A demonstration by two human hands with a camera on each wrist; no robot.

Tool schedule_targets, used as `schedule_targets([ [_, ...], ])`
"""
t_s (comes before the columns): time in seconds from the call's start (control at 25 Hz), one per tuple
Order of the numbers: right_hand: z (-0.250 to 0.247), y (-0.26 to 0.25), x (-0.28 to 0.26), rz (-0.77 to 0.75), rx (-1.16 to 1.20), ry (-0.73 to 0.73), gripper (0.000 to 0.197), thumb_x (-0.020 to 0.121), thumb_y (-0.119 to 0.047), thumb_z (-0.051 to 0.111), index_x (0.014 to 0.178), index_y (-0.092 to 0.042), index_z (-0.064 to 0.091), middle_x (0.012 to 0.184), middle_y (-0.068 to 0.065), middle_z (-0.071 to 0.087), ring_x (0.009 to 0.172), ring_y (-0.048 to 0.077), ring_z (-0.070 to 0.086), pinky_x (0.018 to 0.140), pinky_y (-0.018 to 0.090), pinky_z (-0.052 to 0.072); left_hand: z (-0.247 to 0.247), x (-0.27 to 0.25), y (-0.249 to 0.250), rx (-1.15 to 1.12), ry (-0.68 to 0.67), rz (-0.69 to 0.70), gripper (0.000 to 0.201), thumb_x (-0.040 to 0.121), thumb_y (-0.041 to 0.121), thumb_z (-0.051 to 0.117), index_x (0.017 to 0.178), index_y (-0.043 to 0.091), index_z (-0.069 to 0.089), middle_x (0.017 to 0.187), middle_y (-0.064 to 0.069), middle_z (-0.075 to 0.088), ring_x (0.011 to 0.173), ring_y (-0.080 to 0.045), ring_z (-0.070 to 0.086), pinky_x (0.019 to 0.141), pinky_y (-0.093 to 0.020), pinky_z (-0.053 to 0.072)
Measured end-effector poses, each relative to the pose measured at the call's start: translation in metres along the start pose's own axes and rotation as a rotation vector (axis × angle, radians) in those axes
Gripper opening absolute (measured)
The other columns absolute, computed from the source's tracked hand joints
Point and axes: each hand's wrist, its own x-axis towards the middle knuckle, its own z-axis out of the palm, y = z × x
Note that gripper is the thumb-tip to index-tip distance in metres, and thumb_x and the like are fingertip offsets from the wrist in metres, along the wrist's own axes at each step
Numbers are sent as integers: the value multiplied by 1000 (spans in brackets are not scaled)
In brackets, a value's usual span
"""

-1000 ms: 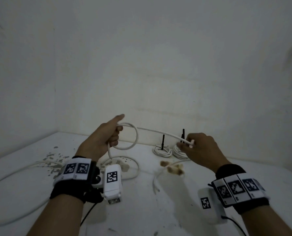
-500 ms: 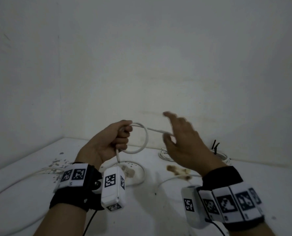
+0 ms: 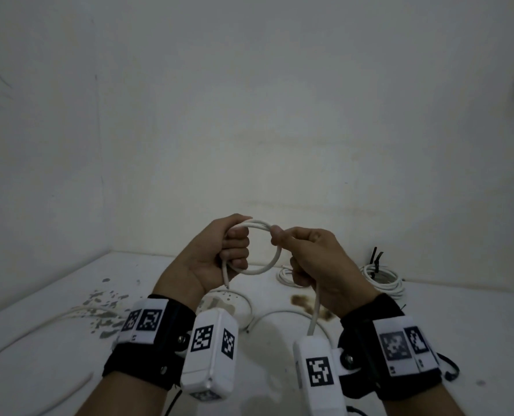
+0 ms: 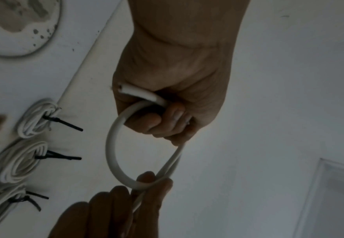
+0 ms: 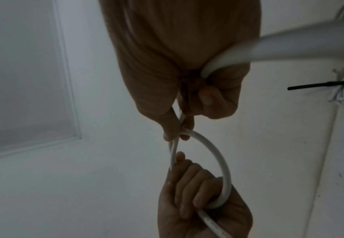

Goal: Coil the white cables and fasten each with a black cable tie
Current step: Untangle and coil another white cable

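Fingers of my left hand curl around the white cable loop; my right hand pinches its opposite side, above the table.

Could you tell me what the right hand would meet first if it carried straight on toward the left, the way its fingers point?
Probably the left hand: the right hand pinches the white cable loop directly opposite it, with only the loop's opening between.

The right hand hides part of a tied coil.
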Motion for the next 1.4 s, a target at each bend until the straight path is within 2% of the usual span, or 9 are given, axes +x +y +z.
schedule_targets([
  [0.16, -1, 5, 2, 37, 71, 52, 31, 83, -34, 79, 70, -8, 67, 51, 1, 23, 39, 14, 17, 41, 20, 22, 3, 0, 0, -179, -27, -56, 46, 86, 27, 54, 45, 22, 34, 34, 9, 20, 28, -8, 23, 39, -20, 28],
  [0.36, 1, 10, -1, 86, 60, 78, 34, 80, -38, 80, 75, -8, 66, 49, -1, 22, 39, 12, 18, 40, 20, 22, 6, 2, -2, -312, 7, -65, 37, 83, 23, 51, 49, 22, 38, 33, 10, 22, 26, -7, 22, 38, -18, 21],
  [0.56, -20, 8, -1, 91, 48, -65, 16, 96, -18, 64, 107, -7, 61, 59, 5, 46, 43, 17, 40, 47, 31, 46, -12, 6, 5, -585, 76, 131, 26, 81, 17, 47, 56, 18, 42, 41, 9, 29, 27, -5, 24, 36, -19, 18],
  [0.72, -46, -5, -8, 22, -194, -314, 23, 101, -4, 47, 108, -15, 65, 90, 8, 72, 74, 29, 68, 70, 41, 57, -30, 7, 7, -724, 180, 252, 39, 100, 26, 28, 67, 13, 44, 54, 5, 34, 36, -8, 30, 47, -21, 26],
  [0.84, -51, -8, -11, -24, -561, -509, 49, 91, 12, 49, 118, -24, 67, 110, -4, 74, 100, 17, 71, 85, 31, 56, -29, 4, 9, -719, 180, 320, 36, 103, 23, 24, 74, 13, 43, 63, 3, 35, 41, -11, 34, 58, -24, 27],
  [1.0, -38, -13, -13, -253, -867, -345, 31, 79, -17, 82, 103, -34, 72, 89, -14, 75, 74, -3, 70, 73, 24, 59, -23, 3, 6, -671, 130, 334, 38, 106, 28, 24, 79, 12, 47, 71, 0, 50, 57, -13, 48, 72, -28, 39],
  [1.2, -31, -22, -21, -241, -819, -440, 36, 77, -8, 80, 104, -29, 74, 89, -13, 76, 81, 0, 71, 77, 23, 60, -20, 0, 7, -700, 88, 333, 39, 106, 31, 27, 78, 12, 47, 84, -7, 60, 82, -21, 65, 96, -42, 45],
  [1.28, -31, -23, -19, -272, -837, -260, 23, 72, -31, 88, 90, -31, 75, 77, -14, 75, 68, 0, 70, 67, 24, 59, -16, 1, 5, -671, 84, 313, 40, 106, 31, 28, 75, 13, 45, 85, -8, 61, 88, -24, 67, 101, -46, 43],
  [1.4, -21, -18, -15, -361, -956, -8, 35, 84, -59, 67, 71, -26, 65, 62, -8, 66, 56, 5, 59, 59, 26, 49, -8, 10, -5, -574, 51, 265, 39, 106, 33, 32, 74, 14, 45, 86, -8, 63, 87, -27, 72, 103, -50, 42],
])
